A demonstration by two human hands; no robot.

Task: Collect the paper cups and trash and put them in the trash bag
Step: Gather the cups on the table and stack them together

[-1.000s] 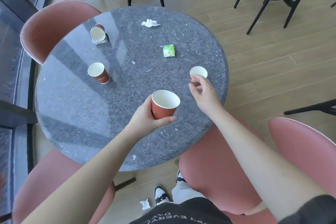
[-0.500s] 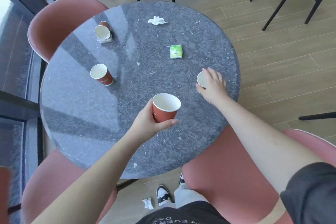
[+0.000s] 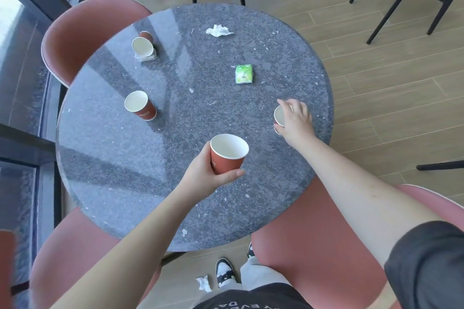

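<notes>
Two hands are over the round grey tabletop (image 3: 125,183), each on a paper cup. The left hand (image 3: 203,175) holds a red cup (image 3: 227,154) upright just above the near part of the tabletop, thumb curled across its front and fingers round its far side. The right hand (image 3: 295,120) reaches to the right edge and grips a second cup (image 3: 278,116) from above and behind, fingers curled over its rim; only the white inside and a bit of the rim show.

Further left, a third cup (image 3: 139,105) stands upright by itself, well apart from both hands. At the far left edge a fourth cup (image 3: 143,45) lies tipped on a crumpled napkin (image 3: 147,57). A white tissue wad (image 3: 218,30) lies at the far side, and a green packet (image 3: 244,74) sits between it and the right hand. On the floor by a black-and-white shoe (image 3: 224,271) lies another scrap of tissue (image 3: 204,283). Pink chairs (image 3: 82,30) ring the tabletop.
</notes>
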